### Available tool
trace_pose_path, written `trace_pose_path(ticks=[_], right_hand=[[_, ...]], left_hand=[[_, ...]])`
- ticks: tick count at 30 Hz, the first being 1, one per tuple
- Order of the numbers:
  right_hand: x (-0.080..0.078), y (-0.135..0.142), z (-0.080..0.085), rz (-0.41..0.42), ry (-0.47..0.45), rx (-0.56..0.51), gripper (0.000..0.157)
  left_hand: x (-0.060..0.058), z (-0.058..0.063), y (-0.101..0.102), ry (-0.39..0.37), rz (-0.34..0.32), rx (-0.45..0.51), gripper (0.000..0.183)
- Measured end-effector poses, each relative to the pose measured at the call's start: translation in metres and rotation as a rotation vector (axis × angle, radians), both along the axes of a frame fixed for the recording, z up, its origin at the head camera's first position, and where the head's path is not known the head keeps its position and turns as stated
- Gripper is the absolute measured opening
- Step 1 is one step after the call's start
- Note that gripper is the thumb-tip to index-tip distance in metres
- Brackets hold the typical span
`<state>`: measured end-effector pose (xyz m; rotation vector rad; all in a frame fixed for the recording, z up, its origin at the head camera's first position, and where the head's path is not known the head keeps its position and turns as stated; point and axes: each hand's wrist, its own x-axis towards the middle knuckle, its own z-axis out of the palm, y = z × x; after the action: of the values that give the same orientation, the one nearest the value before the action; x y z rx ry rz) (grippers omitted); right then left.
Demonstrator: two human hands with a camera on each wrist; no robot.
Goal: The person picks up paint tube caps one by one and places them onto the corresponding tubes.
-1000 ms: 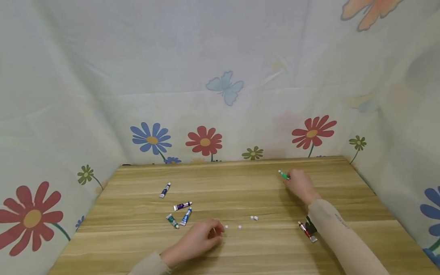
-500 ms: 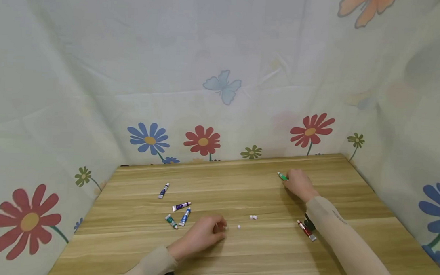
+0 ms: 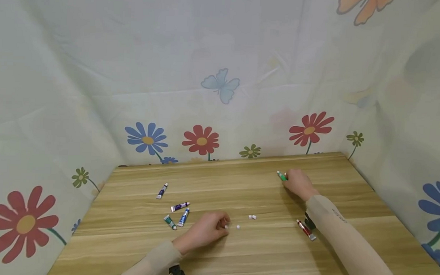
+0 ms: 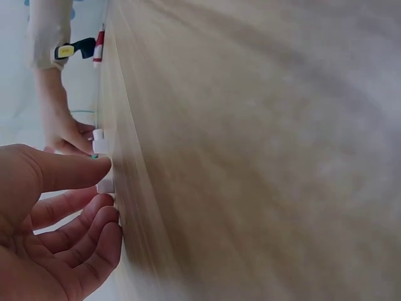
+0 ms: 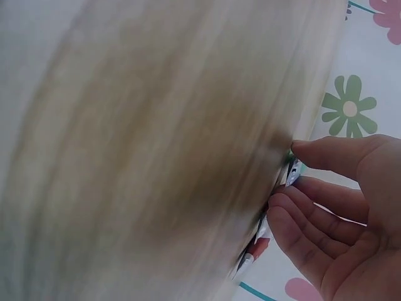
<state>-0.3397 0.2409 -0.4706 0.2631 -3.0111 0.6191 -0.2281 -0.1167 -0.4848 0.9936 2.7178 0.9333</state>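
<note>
In the head view my left hand (image 3: pixel 204 231) is low over the table, fingers loosely bent around a small white cap (image 3: pixel 225 226). The left wrist view shows that cap (image 4: pixel 105 185) between thumb and forefinger; no firm grip shows. At the back right, my right hand (image 3: pixel 300 184) pinches a small green paint tube (image 3: pixel 281 176), its white-capped end pointing out to the left. In the right wrist view part of this tube (image 5: pixel 292 172) shows between thumb and forefinger. Beyond the curled fingers lies a tube with a red band (image 5: pixel 258 246). The fingers hide much of both.
A white cap (image 3: pixel 238 227) and a pair of white pieces (image 3: pixel 252 216) lie mid-table. Left of them are dark blue (image 3: pixel 162 190), purple (image 3: pixel 180 206), blue (image 3: pixel 183 217) and green (image 3: pixel 170 222) paint tubes. A red tube (image 3: pixel 305 230) lies beside the right forearm.
My left hand has shifted slightly right and away from me, its fingers now about the white cap. The green tube has turned slightly in my right hand, and a white tip shows beside it.
</note>
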Motion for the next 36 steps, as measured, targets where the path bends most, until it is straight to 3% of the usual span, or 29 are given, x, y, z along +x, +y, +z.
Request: trace_pose_path(ticks=[6, 17, 25, 36], right_hand=[[0.003, 0.0, 0.0, 0.004, -0.014, -0.004, 0.028], [0.012, 0.007, 0.004, 0.019, 0.004, -0.003, 0.024], [0.029, 0.024, 0.009, 0.04, 0.015, -0.031, 0.014], [0.059, 0.05, 0.012, 0.096, 0.001, -0.027, 0.021]], left_hand=[[-0.001, 0.0, 0.001, -0.029, -0.017, -0.008, 0.012], [-0.003, 0.001, 0.003, -0.003, -0.045, -0.037, 0.006], [-0.003, 0.001, 0.0, 0.024, -0.056, -0.039, 0.006], [0.001, 0.007, -0.006, 0.025, -0.065, -0.061, 0.01]])
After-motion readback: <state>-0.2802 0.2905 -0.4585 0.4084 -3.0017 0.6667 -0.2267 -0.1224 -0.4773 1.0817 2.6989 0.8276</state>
